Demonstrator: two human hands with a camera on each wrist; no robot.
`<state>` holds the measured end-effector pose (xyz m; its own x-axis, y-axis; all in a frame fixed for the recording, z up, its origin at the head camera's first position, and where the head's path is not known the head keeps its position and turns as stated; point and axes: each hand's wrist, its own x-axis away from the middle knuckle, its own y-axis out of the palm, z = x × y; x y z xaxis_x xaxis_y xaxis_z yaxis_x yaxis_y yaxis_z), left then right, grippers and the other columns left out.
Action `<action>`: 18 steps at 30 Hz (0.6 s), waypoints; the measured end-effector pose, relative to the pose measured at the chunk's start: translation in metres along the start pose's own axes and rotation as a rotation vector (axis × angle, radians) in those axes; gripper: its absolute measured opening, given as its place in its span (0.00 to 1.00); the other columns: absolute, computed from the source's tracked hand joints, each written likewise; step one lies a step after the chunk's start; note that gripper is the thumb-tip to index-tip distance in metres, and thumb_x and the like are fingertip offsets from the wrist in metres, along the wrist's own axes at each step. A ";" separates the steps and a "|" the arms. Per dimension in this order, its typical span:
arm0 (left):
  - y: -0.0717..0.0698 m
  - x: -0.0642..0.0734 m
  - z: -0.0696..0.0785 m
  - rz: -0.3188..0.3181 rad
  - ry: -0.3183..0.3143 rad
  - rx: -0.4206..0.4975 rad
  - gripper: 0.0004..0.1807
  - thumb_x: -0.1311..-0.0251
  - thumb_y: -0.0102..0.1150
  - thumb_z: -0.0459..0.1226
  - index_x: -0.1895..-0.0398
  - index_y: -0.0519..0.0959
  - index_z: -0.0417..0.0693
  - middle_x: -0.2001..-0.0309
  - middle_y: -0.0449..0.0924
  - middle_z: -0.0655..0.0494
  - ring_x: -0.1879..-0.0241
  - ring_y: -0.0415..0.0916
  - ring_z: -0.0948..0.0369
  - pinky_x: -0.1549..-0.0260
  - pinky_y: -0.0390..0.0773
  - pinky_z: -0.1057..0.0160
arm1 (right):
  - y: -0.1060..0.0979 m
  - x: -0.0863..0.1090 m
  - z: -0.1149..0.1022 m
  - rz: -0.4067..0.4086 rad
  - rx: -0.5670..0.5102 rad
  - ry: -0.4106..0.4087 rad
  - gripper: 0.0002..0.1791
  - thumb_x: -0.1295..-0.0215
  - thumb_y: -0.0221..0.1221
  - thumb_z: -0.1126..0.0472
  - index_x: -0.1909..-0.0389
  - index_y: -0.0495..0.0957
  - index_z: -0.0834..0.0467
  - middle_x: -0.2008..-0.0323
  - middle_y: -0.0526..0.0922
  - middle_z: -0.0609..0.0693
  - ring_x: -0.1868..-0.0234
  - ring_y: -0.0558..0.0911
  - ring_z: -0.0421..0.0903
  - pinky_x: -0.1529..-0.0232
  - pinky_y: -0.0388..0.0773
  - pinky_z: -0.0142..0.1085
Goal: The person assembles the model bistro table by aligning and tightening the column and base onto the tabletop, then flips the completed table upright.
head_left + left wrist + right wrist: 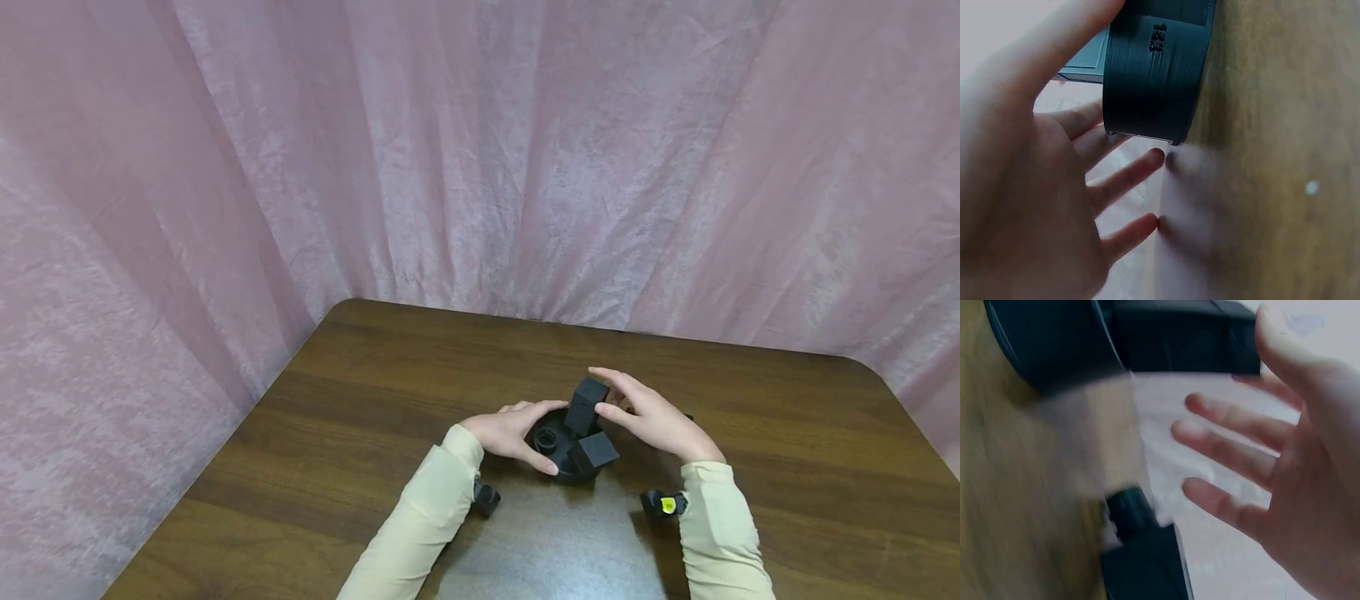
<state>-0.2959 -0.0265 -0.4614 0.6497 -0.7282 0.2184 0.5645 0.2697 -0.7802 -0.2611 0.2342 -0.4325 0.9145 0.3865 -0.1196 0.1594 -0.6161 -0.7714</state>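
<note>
A black round base (564, 477) sits on the table, with two black rectangular blocks standing up from it and a round threaded socket (545, 440) at its left. My left hand (510, 432) holds the base by its rim, thumb on the near side and fingers at the far side. In the left wrist view the base's side wall (1154, 81) shows beside the thumb. With thumb and index finger, my right hand (652, 421) touches the upper end of the farther block (585, 406); its other fingers are spread apart. The nearer block (596, 450) leans toward the right.
A loose black block with a cylindrical end (1145, 562) lies on the table below my right hand, mostly hidden in the head view. The brown wooden table (337, 417) ends at a pink curtain (480, 167) behind and at the left.
</note>
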 end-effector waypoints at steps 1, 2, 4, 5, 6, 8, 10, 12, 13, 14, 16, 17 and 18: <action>0.000 0.000 0.000 0.009 0.008 -0.014 0.52 0.52 0.70 0.57 0.25 0.52 0.69 0.32 0.64 0.60 0.33 0.61 0.60 0.35 0.62 0.53 | -0.003 0.002 0.004 0.005 -0.004 0.006 0.30 0.28 0.53 0.50 0.29 0.60 0.55 0.52 0.78 0.54 0.54 0.78 0.49 0.57 0.76 0.42; 0.000 0.000 0.000 0.018 0.015 -0.029 0.52 0.52 0.70 0.57 0.25 0.53 0.68 0.32 0.65 0.60 0.33 0.61 0.60 0.35 0.61 0.54 | -0.006 0.005 0.007 0.013 0.003 0.018 0.31 0.27 0.52 0.50 0.28 0.59 0.56 0.49 0.78 0.56 0.51 0.78 0.51 0.53 0.76 0.46; 0.000 -0.001 -0.001 0.036 0.030 -0.059 0.51 0.53 0.71 0.57 0.26 0.55 0.67 0.32 0.66 0.61 0.34 0.62 0.61 0.34 0.60 0.54 | -0.014 0.013 0.016 0.034 0.035 0.052 0.31 0.27 0.52 0.51 0.29 0.58 0.60 0.45 0.76 0.61 0.45 0.77 0.57 0.48 0.74 0.53; 0.000 -0.001 -0.001 0.045 0.036 -0.072 0.51 0.53 0.71 0.57 0.26 0.56 0.67 0.32 0.66 0.62 0.34 0.62 0.61 0.34 0.60 0.55 | -0.018 0.017 0.020 0.035 0.054 0.076 0.32 0.28 0.53 0.51 0.29 0.58 0.61 0.43 0.74 0.63 0.44 0.76 0.60 0.47 0.72 0.56; 0.000 -0.002 -0.001 0.052 0.039 -0.083 0.51 0.54 0.72 0.57 0.26 0.56 0.67 0.33 0.67 0.62 0.34 0.62 0.61 0.34 0.59 0.55 | -0.022 0.022 0.025 0.028 0.067 0.102 0.34 0.28 0.54 0.50 0.29 0.58 0.63 0.42 0.73 0.65 0.42 0.74 0.62 0.46 0.71 0.58; 0.000 -0.002 -0.001 0.060 0.038 -0.091 0.51 0.54 0.72 0.57 0.27 0.57 0.67 0.33 0.68 0.63 0.35 0.62 0.62 0.33 0.58 0.55 | -0.028 0.030 0.034 -0.005 0.089 0.140 0.37 0.31 0.57 0.50 0.30 0.58 0.66 0.41 0.71 0.69 0.41 0.72 0.66 0.46 0.71 0.59; 0.000 -0.002 -0.001 0.067 0.034 -0.095 0.51 0.55 0.72 0.57 0.27 0.58 0.67 0.34 0.68 0.63 0.35 0.62 0.62 0.33 0.57 0.54 | -0.032 0.037 0.042 -0.048 0.109 0.165 0.39 0.35 0.61 0.49 0.33 0.60 0.70 0.42 0.71 0.71 0.41 0.72 0.68 0.47 0.71 0.59; 0.000 -0.003 -0.002 0.075 0.031 -0.097 0.51 0.56 0.73 0.58 0.27 0.58 0.68 0.34 0.69 0.64 0.35 0.63 0.63 0.33 0.57 0.55 | -0.035 0.042 0.050 -0.095 0.121 0.187 0.40 0.39 0.65 0.50 0.36 0.63 0.72 0.44 0.71 0.72 0.45 0.74 0.68 0.50 0.73 0.57; 0.000 -0.003 -0.001 0.078 0.030 -0.099 0.51 0.56 0.73 0.58 0.27 0.58 0.68 0.35 0.70 0.64 0.36 0.63 0.63 0.33 0.57 0.55 | -0.036 0.043 0.053 -0.108 0.133 0.193 0.39 0.41 0.66 0.51 0.38 0.65 0.72 0.46 0.73 0.72 0.47 0.75 0.66 0.51 0.74 0.56; 0.000 -0.003 -0.001 0.081 0.030 -0.100 0.51 0.57 0.73 0.58 0.27 0.58 0.68 0.35 0.70 0.64 0.36 0.64 0.63 0.33 0.57 0.55 | -0.036 0.044 0.056 -0.113 0.142 0.196 0.37 0.42 0.67 0.53 0.40 0.67 0.72 0.48 0.74 0.71 0.49 0.76 0.64 0.53 0.75 0.54; 0.000 -0.003 -0.001 0.085 0.030 -0.097 0.51 0.57 0.73 0.58 0.27 0.59 0.68 0.36 0.71 0.64 0.36 0.64 0.63 0.33 0.56 0.55 | -0.036 0.045 0.060 -0.114 0.162 0.200 0.32 0.44 0.68 0.56 0.44 0.71 0.71 0.51 0.77 0.68 0.54 0.78 0.60 0.56 0.75 0.51; 0.001 -0.003 -0.001 0.086 0.031 -0.093 0.51 0.57 0.73 0.58 0.28 0.59 0.68 0.36 0.71 0.64 0.37 0.65 0.63 0.33 0.57 0.55 | -0.036 0.045 0.061 -0.108 0.168 0.198 0.29 0.44 0.68 0.57 0.46 0.72 0.70 0.53 0.78 0.67 0.55 0.79 0.58 0.57 0.75 0.50; 0.001 -0.004 -0.001 0.087 0.034 -0.087 0.51 0.57 0.74 0.57 0.28 0.59 0.68 0.37 0.71 0.64 0.37 0.65 0.63 0.33 0.57 0.54 | -0.036 0.044 0.061 -0.094 0.174 0.189 0.27 0.44 0.68 0.59 0.48 0.73 0.69 0.55 0.80 0.65 0.57 0.79 0.56 0.58 0.75 0.48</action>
<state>-0.2985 -0.0246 -0.4634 0.6758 -0.7256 0.1294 0.4599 0.2779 -0.8434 -0.2492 0.3155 -0.4485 0.9546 0.2909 0.0637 0.1953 -0.4502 -0.8713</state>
